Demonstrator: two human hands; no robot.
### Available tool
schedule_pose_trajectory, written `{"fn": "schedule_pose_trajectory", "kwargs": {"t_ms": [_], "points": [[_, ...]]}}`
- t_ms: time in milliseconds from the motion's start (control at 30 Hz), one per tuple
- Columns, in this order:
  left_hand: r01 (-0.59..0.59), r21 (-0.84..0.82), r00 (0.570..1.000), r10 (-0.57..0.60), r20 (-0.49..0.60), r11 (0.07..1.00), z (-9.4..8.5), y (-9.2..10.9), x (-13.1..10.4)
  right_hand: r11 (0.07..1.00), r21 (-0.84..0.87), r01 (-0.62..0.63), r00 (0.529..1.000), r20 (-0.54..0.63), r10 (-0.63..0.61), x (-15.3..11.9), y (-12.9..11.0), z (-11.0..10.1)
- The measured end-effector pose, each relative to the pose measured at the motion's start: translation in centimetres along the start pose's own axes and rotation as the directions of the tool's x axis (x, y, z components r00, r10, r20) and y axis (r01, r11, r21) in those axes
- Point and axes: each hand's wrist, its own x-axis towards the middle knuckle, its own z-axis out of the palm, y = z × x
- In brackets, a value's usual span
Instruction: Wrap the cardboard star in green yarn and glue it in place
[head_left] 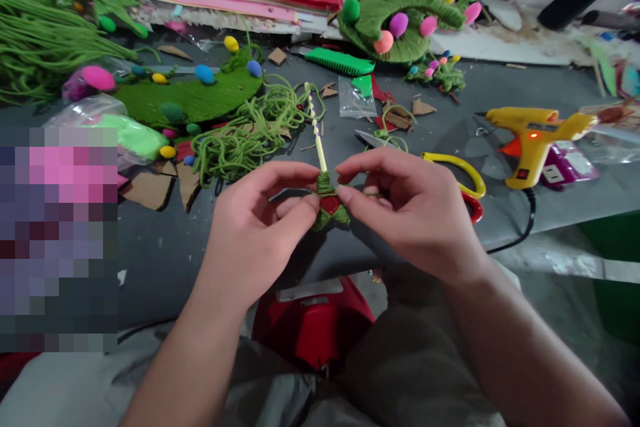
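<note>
Between my hands is a small star shape [327, 213] with a red middle, partly wrapped in green yarn. A pale patterned stick [319, 140] reaches away from its wrapped top point. My left hand [265, 213] pinches the star's left side with thumb and fingers. My right hand [405, 203] is closed at its right side, thumb and forefinger on a strand of green yarn that crosses the star. A loose heap of green yarn [245, 133] lies beyond my left hand. Scissors [473, 177] with yellow and red handles lie partly hidden behind my right hand.
At right stands a yellow glue gun [537, 133], its light glowing and its cord running off the table edge. A green-handled cutter [340, 61], cardboard scraps [150, 187] and yarn-wrapped shapes with coloured eggs [400, 20] lie farther back. A blurred-out area covers the left.
</note>
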Motion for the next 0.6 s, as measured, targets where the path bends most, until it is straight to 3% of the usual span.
{"fn": "schedule_pose_trajectory", "kwargs": {"t_ms": [333, 600], "points": [[0.038, -0.080, 0.997, -0.033, 0.067, 0.996, -0.15, 0.15, 0.06, 0.999, 0.037, -0.005, 1.000, 0.011, 0.005, -0.04, -0.05, 0.31], [0.032, -0.058, 0.998, -0.029, 0.051, 0.998, 0.07, 0.29, -0.04, 1.000, 0.030, -0.002, 1.000, 0.019, 0.001, -0.26, -0.26, 0.45]]}}
